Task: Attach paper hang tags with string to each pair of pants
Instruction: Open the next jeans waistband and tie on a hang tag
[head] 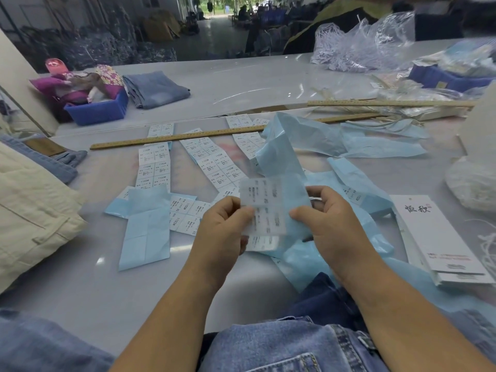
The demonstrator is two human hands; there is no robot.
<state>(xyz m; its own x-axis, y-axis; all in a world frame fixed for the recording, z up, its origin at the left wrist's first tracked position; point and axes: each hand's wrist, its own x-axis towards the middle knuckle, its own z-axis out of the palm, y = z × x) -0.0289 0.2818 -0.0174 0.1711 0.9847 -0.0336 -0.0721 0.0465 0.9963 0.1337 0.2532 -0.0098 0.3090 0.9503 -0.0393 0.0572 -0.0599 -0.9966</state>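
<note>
Head view: one frame, looking down over a pale grey table [88, 285]; clock directions are read on the frame.
Left hand [224, 232]: at centre, fingers curled, pinching the left edge of a blurred label sheet [264, 208].
Right hand [328, 226]: just at 3 o'clock of the left hand, thumb and fingers gripping the right side of the same sheet together with its blue backing paper [279, 154], which rises toward 12 o'clock.
Label strips [154, 165]: several white printed strips lying flat at 11 o'clock of the hands, some marked 1103#.
Folded backing [146, 232]: blue strips lying flat at 9 o'clock of the hands.
Ruler [177, 137]: long wooden one lying across the strips at 11 o'clock; a second ruler [389, 103] lies at 1 o'clock.
Hang tags [440, 237]: stack of white paper tags on the table at 3 o'clock, well apart from both hands.
String [487, 245]: white loops at the far 3 o'clock edge, just beside the tags.
Jeans [290, 347]: blue denim at 6 o'clock, under the forearms.
Cream cloth [29, 210]: folded pile at 9 o'clock.
Blue bin [98, 110]: at 10 o'clock, holding coloured cloth; folded jeans [157, 88] just beside it.
Clear bag [367, 41]: at 1 o'clock, far edge.
</note>
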